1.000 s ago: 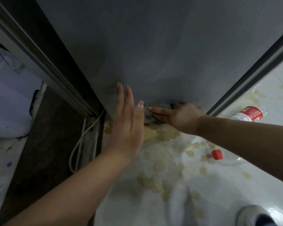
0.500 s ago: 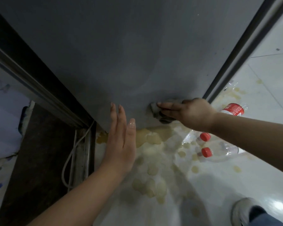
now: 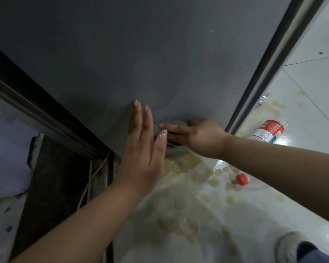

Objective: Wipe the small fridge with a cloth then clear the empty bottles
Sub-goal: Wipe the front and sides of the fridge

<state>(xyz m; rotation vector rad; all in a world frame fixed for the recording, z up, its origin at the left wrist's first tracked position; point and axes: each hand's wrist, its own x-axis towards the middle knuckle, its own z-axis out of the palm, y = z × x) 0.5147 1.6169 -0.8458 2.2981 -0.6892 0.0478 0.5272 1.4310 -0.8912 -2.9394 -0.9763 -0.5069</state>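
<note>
1. I see a glossy white tiled floor [image 3: 302, 118] blotched with yellowish spill patches [image 3: 180, 204]; the small fridge's grey side [image 3: 160, 59] fills the view from 10 to 1 o'clock.
2. My left hand [image 3: 142, 149] lies flat on the fridge near centre, fingers straight and pressed together, thumb slightly apart.
3. My right hand [image 3: 198, 135], just toward 3 o'clock, presses the grey cloth [image 3: 171, 147] against the fridge's lower edge, fingers extended and close together over it.
4. A red-labelled bottle [image 3: 268, 131] lies at 3 o'clock; another bottle's red cap [image 3: 242, 179] shows at 4 o'clock under my forearm.
5. A shoe [image 3: 289, 245] sits at 5 o'clock; white cables [image 3: 91, 179] at 8.
</note>
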